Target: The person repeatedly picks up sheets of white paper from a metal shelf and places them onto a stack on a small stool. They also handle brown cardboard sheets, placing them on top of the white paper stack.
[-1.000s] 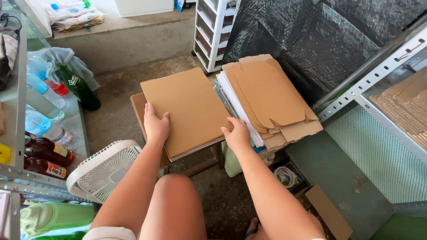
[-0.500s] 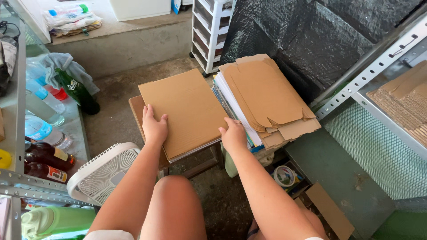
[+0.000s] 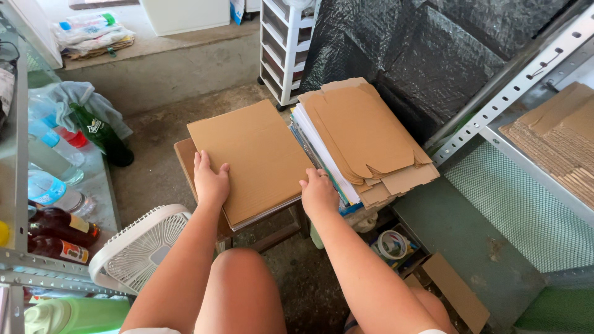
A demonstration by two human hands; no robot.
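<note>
A stack of flat brown cardboard sheets (image 3: 253,154) lies on a small wooden stool (image 3: 184,154). My left hand (image 3: 210,180) rests flat on the stack's near left corner, fingers spread. My right hand (image 3: 318,192) grips the stack's near right edge with curled fingers. Just right of it sits a second pile of die-cut cardboard blanks (image 3: 365,133) on top of white papers and books.
A white fan (image 3: 139,247) lies by my left knee. Bottles (image 3: 59,232) fill a metal shelf at left; a green bottle (image 3: 102,133) stands on the floor. A white drawer unit (image 3: 281,46), black plastic sheeting (image 3: 421,49) and a right-hand metal shelf with cardboard (image 3: 557,142) surround the stool. A tape roll (image 3: 390,244) lies below.
Both hands stay on the stack; the right hand has slid slightly along the near right edge. The view has shifted a little.
</note>
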